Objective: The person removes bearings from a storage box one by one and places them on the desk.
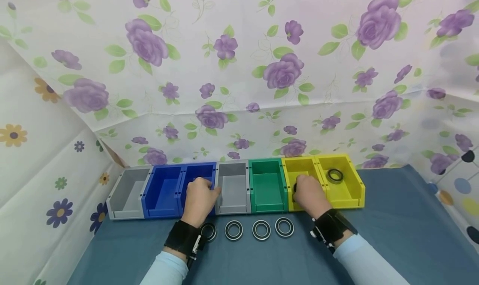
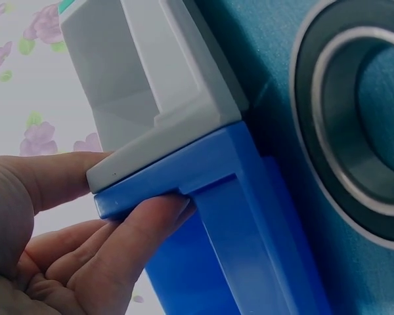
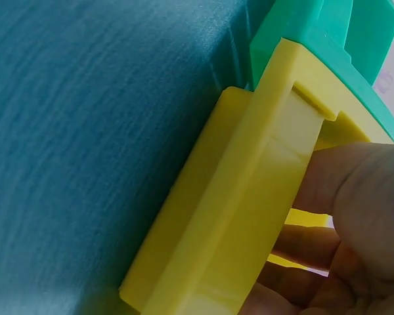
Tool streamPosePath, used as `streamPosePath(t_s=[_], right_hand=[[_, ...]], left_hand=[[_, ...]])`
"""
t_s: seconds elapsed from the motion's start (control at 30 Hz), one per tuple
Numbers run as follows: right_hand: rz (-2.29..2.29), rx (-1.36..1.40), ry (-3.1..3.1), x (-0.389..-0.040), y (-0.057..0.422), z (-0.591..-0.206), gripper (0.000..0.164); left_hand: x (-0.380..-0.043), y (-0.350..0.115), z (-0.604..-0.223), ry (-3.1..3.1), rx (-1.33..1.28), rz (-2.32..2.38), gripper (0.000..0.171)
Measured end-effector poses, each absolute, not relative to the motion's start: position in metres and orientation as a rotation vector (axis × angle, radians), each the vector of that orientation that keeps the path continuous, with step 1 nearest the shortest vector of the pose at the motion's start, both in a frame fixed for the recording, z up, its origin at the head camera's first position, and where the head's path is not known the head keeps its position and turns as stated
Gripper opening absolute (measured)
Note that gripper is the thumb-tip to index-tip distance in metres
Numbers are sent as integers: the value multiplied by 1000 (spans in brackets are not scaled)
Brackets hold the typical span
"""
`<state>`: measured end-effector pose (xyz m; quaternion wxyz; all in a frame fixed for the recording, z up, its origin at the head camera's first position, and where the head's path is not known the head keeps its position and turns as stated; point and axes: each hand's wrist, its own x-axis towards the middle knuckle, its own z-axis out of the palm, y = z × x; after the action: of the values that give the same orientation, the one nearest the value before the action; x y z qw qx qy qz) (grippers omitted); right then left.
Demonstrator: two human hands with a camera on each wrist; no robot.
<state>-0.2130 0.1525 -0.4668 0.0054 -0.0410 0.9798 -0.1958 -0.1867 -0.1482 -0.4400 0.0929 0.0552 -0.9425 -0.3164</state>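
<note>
My left hand point(image 1: 199, 197) is at the right-hand blue bin point(image 1: 200, 169). Its thumb lies along the neighbouring grey bin point(image 2: 177, 72) and its fingers reach inside the blue one, so the hand straddles and pinches their adjoining walls. My right hand point(image 1: 309, 195) reaches down into the left yellow bin point(image 1: 301, 163) with curled fingers. The dark edge of a ball bearing point(image 1: 295, 187) shows beside its thumb side, the rest covered by the hand. In the right wrist view the fingertips are hidden behind the yellow front wall point(image 3: 217, 216).
Several bearings lie in a row on the blue cloth point(image 1: 258, 264), one bearing point(image 1: 208, 231) partly behind the left wrist. Another bearing point(image 1: 334, 175) lies in the right yellow bin point(image 1: 346, 193). Between the hands stands a green bin point(image 1: 267, 185); more bins point(image 1: 131, 189) extend left.
</note>
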Motion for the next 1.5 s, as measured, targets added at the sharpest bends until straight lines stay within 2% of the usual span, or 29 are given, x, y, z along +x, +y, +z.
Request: streamPosePath(t_s=[0.5, 0.87, 1.13, 1.5], right_hand=[[-748, -113, 3101, -213, 158, -470, 13], [-817, -124, 3106, -208, 162, -446, 18], [-824, -127, 3120, -201, 164, -434, 37], [-847, -194, 3225, -191, 167, -425, 23]], left_hand=[[-187, -149, -440, -2804, 166, -949, 54], [-188, -148, -439, -2813, 198, -950, 47], [-189, -148, -442, -2815, 208, -945, 50], [-188, -147, -440, -2804, 195, -939, 47]])
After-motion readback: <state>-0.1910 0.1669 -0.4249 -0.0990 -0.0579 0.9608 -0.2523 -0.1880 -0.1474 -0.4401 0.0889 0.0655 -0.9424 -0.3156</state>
